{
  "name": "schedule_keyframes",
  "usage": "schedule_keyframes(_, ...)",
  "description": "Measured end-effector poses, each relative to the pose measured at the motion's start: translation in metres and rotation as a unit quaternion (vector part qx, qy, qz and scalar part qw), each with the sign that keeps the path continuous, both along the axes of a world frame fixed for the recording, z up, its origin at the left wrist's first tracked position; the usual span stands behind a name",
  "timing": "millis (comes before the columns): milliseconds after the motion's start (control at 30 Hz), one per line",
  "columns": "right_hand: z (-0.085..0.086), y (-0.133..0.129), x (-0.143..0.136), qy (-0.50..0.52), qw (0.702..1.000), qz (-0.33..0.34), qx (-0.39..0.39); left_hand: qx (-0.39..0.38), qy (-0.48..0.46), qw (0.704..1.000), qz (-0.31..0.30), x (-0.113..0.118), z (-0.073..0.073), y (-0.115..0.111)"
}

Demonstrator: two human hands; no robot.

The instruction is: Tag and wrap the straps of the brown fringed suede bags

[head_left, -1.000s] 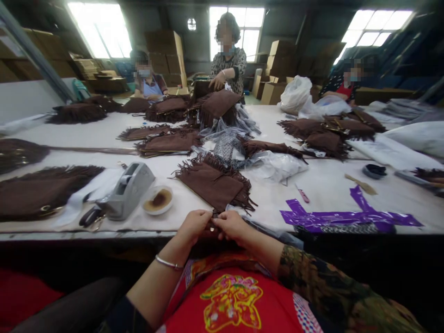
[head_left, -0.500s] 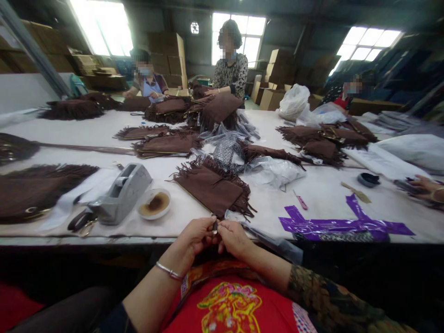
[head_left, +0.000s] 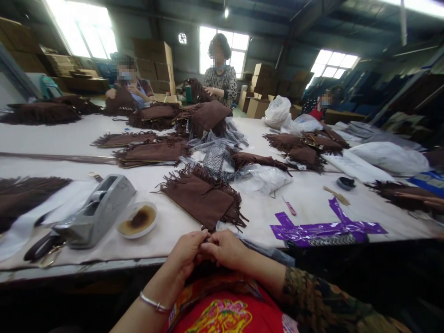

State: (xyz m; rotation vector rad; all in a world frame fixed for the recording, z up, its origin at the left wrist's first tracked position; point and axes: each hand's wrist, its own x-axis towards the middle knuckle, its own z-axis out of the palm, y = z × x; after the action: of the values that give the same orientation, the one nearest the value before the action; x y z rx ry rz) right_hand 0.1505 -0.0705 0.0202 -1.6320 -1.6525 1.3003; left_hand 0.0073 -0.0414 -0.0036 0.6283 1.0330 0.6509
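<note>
Pinching with closed fingertips, my left hand (head_left: 190,249) and my right hand (head_left: 227,249) meet at the table's near edge around a small dark piece (head_left: 204,228). My fingers hide most of it, so I can't tell its shape, or whether it joins the brown fringed suede pouch (head_left: 199,196) lying flat just beyond, at my twelve o'clock. Clear plastic bags (head_left: 265,179) lie at one o'clock, near the pouch's fringe.

At ten o'clock I have a shallow white dish (head_left: 138,221) with brown residue in it, and just beside it a grey tape dispenser (head_left: 99,212). Toward two o'clock are a pink-handled cutter (head_left: 289,206), a flat brush (head_left: 337,196) and a small dark bowl (head_left: 346,183); purple tape (head_left: 324,229) stretches nearer the edge, between two and three.

Across the white-covered table (head_left: 256,217), a person in a patterned top (head_left: 222,83) stands at twelve, handling brown fringed material (head_left: 199,90). Two more people sit at eleven and one o'clock.
</note>
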Motion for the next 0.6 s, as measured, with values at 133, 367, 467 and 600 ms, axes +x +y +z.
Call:
schedule_keyframes(133, 0.027, 0.046, 0.054, -0.198, 0.952, -0.061, 0.224, -0.021, -0.01, 0.999, 0.026, -0.002, 0.006, 0.0)
schedule_keyframes(367, 0.015, 0.141, 0.167, -0.484, 0.856, -0.146, 0.106, -0.014, 0.012, 0.999, 0.034, -0.001, 0.009, -0.001)
schedule_keyframes(467, -0.003, 0.151, 0.179, -0.484, 0.86, -0.137, 0.088, -0.012, 0.019, 0.999, 0.031, -0.002, 0.01, -0.002)
schedule_keyframes(600, -0.017, 0.152, 0.178, -0.473, 0.865, -0.145, 0.09, -0.015, 0.022, 0.999, 0.027, -0.001, 0.012, -0.002)
